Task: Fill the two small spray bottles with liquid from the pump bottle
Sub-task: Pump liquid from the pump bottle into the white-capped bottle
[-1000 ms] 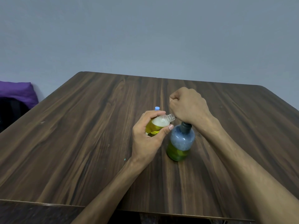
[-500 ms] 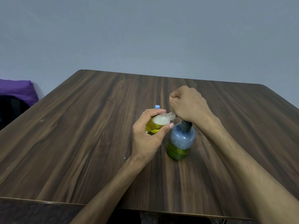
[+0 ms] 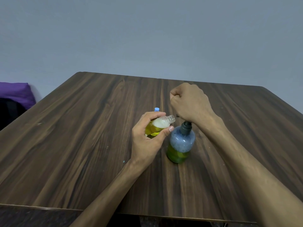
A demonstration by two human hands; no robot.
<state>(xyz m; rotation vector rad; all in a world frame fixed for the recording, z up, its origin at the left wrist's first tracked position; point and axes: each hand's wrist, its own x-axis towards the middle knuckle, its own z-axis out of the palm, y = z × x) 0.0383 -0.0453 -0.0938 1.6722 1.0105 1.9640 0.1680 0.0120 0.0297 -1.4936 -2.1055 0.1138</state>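
Note:
My left hand [image 3: 147,138] grips a small clear bottle [image 3: 159,126] holding yellow-green liquid topped with foam. The bottle is tilted, its open threaded neck pointing right at the black spout under my right hand. My right hand [image 3: 190,104] is a fist pressed on top of the pump bottle [image 3: 181,145], hiding the pump head. The pump bottle stands upright on the table, bluish and foamy above, green liquid at the bottom. A pale blue cap [image 3: 156,109] of something shows just behind my left hand's fingers; the rest of it is hidden.
The dark wood-grain table [image 3: 82,136] fills the view, its near edge at the bottom. A purple cushion [image 3: 16,94] on something black sits off the table's left side. A grey wall stands behind.
Both hands and both bottles stay almost where they were. The small bottle's neck remains at the spout, and my right fist stays on the pump.

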